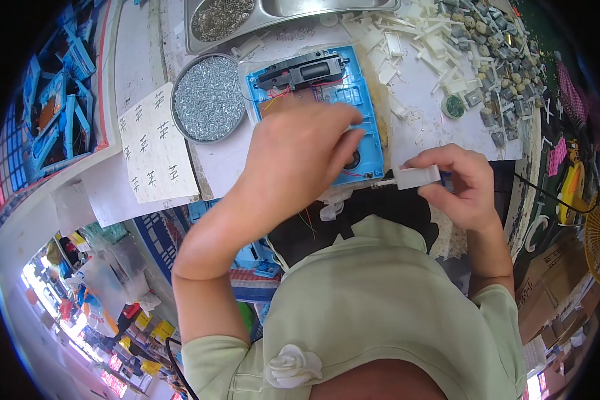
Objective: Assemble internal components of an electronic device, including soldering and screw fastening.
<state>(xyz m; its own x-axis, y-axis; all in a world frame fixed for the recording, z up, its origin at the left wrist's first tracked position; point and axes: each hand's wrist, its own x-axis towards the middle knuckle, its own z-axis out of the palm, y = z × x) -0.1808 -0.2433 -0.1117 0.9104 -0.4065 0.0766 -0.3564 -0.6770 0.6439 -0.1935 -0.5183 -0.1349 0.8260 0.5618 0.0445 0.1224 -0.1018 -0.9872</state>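
Note:
A blue plastic casing (373, 143) lies face-down at the bench's front edge, its inside showing a black module (305, 71) and thin coloured wires. Over its middle curls my left hand (303, 147), thumb and forefinger close together near the casing's right side. The other fingers are hidden beneath the hand, so what they grip, if anything, cannot be made out. Just right of the casing's lower corner, my right hand (463, 187) pinches a small white plastic part (417, 177) between thumb and fingers. A thin stem on this part points left toward the casing.
Left of the casing stands a round tin of small screws (209, 98), beside a handwritten sheet (155, 150). A metal tray (280, 9) sits behind. Loose white plastic parts (437, 47) and small grey motor-like pieces (497, 60) cover the right. Blue casings fill a bin (60, 107) far left.

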